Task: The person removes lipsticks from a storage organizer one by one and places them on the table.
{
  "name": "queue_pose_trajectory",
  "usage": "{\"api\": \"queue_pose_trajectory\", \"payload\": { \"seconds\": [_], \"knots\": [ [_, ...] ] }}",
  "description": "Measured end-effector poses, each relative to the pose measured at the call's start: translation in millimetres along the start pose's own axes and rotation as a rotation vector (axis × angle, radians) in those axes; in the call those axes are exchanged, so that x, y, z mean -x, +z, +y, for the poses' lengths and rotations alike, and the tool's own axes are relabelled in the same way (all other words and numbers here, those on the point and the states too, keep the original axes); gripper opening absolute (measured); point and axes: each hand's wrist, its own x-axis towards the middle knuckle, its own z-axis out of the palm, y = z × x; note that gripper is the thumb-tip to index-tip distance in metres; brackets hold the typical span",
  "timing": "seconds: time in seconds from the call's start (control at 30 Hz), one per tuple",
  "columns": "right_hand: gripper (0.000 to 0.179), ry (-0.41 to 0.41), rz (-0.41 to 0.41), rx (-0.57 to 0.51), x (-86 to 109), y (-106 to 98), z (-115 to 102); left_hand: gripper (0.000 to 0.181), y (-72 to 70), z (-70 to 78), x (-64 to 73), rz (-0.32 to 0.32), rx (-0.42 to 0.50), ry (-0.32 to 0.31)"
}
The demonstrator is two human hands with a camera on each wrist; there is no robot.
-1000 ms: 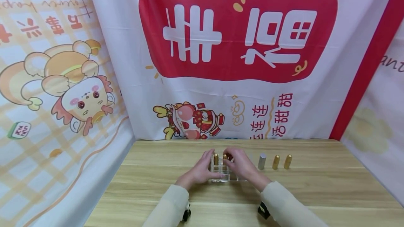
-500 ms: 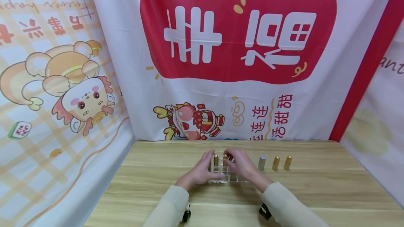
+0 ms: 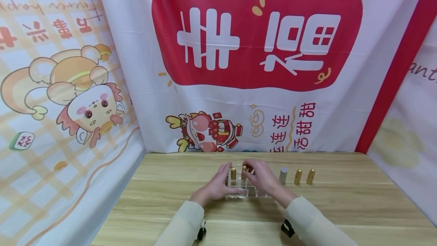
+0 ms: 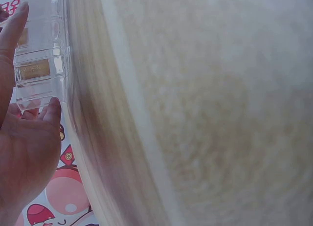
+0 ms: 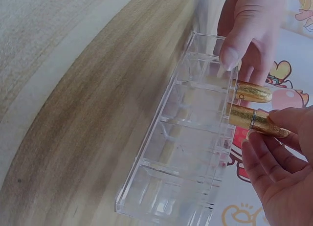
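Observation:
A clear plastic lipstick organizer (image 3: 252,193) with several compartments stands on the table between my hands. My left hand (image 3: 217,184) grips its left end, thumb at the front and fingers round the back. A gold bullet-shaped lipstick (image 5: 252,92) stands in the back row beside that hand. With thumb and fingertips, my right hand (image 5: 286,165) pinches the top of another gold lipstick (image 5: 264,123), whose base is in the neighbouring back compartment. In the left wrist view, a gold tube (image 4: 34,69) shows through the organizer's wall.
Right of the organizer, a silver cylinder (image 3: 283,176) and two more gold lipsticks, one nearer (image 3: 298,177) and one farther right (image 3: 310,176), stand upright in a row. The wooden table (image 3: 341,208) ends at a printed cloth backdrop (image 3: 256,98).
My right hand has shifted very slightly right while still holding the lipstick, uncovering a little more of the organizer's front. The left hand has kept its hold.

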Motion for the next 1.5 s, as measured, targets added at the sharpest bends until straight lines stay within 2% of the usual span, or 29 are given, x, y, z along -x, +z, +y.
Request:
{"api": "queue_pose_trajectory", "payload": {
  "seconds": [0.3,0.47,1.1,1.37,1.5],
  "knots": [
    [0.017,0.011,0.006,0.01,-0.8,-5.7,-4.6,0.115,-1.4,-1.0,-0.2,-0.003,-0.005,-0.015],
    [0.018,-0.009,0.02,-0.002,-0.3,-7.8,-4.7,0.117,-1.2,0.5,0.0,0.003,-0.002,-0.013],
    [0.017,-0.033,0.053,0.014,4.1,-14.3,2.1,0.118,0.4,-3.1,-1.5,-0.001,-0.011,0.008],
    [0.02,0.007,0.061,0.024,8.0,-19.2,5.3,0.117,0.8,-3.0,-1.0,-0.003,-0.006,-0.003],
    [0.018,-0.016,0.062,0.024,9.4,-21.6,8.4,0.118,1.2,-2.1,-0.7,0.002,0.002,-0.004]
  ]
}}
